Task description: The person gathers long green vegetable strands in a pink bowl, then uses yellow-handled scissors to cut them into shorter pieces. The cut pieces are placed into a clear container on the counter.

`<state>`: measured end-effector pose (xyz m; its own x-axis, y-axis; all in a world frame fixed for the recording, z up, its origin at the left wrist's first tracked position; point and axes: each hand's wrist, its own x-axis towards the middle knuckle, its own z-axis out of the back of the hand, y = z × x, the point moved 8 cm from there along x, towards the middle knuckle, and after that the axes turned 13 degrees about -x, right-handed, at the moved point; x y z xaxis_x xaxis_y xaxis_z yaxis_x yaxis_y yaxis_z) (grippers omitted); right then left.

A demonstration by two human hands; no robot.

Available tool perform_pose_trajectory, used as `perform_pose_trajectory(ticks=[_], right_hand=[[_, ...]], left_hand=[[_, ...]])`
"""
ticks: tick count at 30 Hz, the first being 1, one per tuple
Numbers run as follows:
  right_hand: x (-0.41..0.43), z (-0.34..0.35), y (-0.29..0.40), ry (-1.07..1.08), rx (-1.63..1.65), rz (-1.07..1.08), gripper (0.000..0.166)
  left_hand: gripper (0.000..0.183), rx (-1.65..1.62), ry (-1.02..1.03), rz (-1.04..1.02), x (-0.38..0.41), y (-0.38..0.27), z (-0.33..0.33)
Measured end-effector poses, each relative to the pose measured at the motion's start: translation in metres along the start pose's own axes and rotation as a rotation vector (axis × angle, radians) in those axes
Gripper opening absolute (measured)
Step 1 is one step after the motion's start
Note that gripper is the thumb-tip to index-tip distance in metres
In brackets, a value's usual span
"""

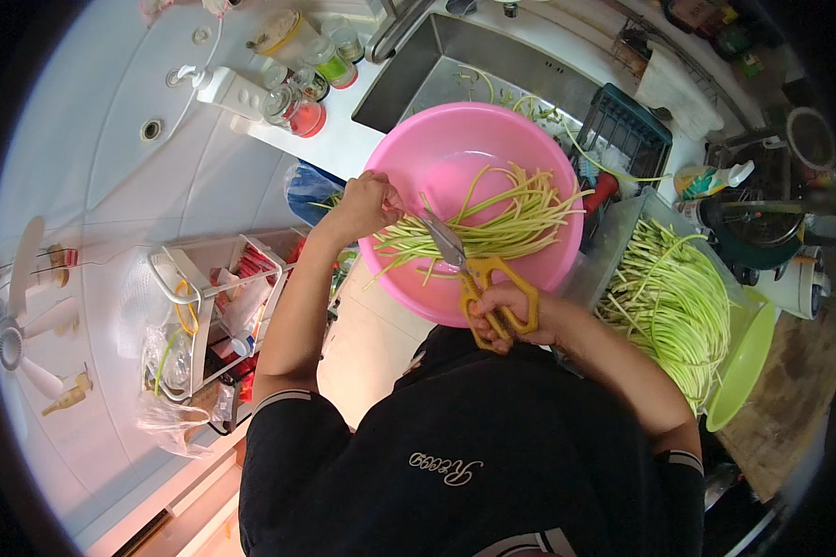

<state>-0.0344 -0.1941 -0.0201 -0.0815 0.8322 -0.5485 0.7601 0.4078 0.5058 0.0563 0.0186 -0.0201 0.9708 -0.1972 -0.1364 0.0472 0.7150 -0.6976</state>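
My right hand [505, 317] grips a pair of scissors [498, 268] by its yellow handles. The metal blades point up and left over a pink plastic basin [460, 122]. Inside that basin lies a loose heap of long green stems, likely garlic scapes [508, 233]. My left hand [373, 202] is at the basin's left rim, close to the blade tips, with its fingers pinched together. Whether a stem is between those fingers is too small to tell. To the right, a clear plastic bin [620, 237] holds a dense bundle of similar stems [669, 306].
Behind the basin is a steel sink [453, 52] with stem scraps. Glass jars [292, 111] and a white pump bottle [230, 90] line the left counter. A white rack cart [209, 299] stands left, a dark dish rack [623, 125] right. A green basin [742, 369] sits beside the bin.
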Motion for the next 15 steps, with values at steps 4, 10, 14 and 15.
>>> perform_pose_trajectory(ticks=[4, 10, 14, 15], right_hand=[[0.016, -0.014, -0.005, 0.099, 0.091, 0.006, 0.017], [0.034, -0.022, -0.003, 0.107, 0.265, 0.053, 0.017], [0.040, -0.020, -0.001, 0.039, 0.254, 0.038, 0.018], [0.041, -0.021, 0.000, 0.050, 0.238, 0.030, 0.018]], left_hand=[[0.008, -0.136, -0.018, 0.101, 0.000, 0.006, 0.001], [0.010, -0.107, -0.029, 0.130, -0.002, 0.000, 0.004], [0.011, -0.110, -0.035, 0.166, -0.005, -0.003, 0.005], [0.011, -0.127, -0.043, 0.169, -0.006, -0.003, 0.006]])
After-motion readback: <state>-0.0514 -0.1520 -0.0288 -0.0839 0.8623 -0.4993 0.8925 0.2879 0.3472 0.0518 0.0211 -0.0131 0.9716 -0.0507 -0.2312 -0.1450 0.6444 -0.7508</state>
